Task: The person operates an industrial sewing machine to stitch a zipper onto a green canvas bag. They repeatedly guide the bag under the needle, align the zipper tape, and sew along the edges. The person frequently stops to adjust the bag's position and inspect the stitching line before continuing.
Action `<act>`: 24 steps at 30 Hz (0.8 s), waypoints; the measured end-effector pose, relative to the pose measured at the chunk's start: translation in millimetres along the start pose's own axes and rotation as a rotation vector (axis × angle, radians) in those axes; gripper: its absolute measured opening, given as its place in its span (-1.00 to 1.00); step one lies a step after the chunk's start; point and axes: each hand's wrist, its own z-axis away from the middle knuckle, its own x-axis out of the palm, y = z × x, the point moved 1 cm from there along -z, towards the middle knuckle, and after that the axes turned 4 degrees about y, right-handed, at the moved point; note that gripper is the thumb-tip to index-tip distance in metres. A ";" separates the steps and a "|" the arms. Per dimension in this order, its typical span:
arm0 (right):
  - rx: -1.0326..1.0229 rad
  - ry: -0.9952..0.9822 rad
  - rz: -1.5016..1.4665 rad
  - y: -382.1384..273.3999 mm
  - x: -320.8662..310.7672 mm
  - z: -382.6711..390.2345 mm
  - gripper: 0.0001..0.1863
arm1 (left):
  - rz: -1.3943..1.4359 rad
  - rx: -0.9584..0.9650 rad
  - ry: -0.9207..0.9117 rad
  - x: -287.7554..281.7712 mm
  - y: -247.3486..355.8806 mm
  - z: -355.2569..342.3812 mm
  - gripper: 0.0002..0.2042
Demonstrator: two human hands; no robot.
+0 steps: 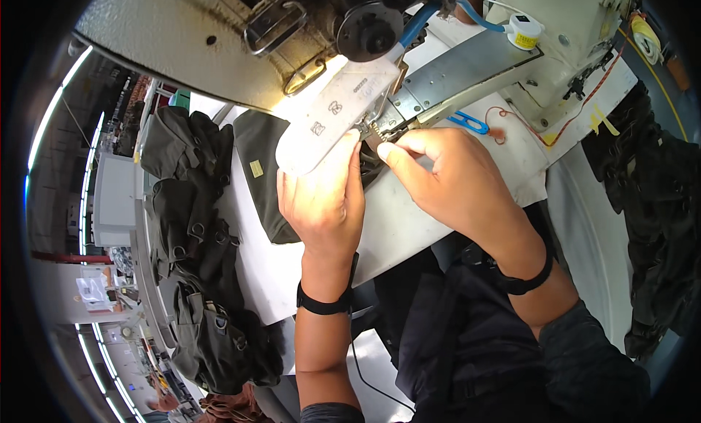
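Head view: at the end of the machine bed (467, 74), the right hand (456, 180) pinches a small strip (374, 140); the left hand's (321, 200) grip I cannot tell. The bag (257, 185) lies left of the bed. If the machine starts, such near fingertips (385, 150) may be hurt.

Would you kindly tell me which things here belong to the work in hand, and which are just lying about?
Apparently in use:
left hand
right hand
sewing machine
dark fabric piece

Seemingly lying about:
blue tool
dark bags at left
dark heap at right
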 end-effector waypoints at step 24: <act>-0.081 0.148 -0.287 28.2 26.3 -5.6 -0.63 | -0.020 -0.084 -0.047 -0.4 5.2 1.5 -0.84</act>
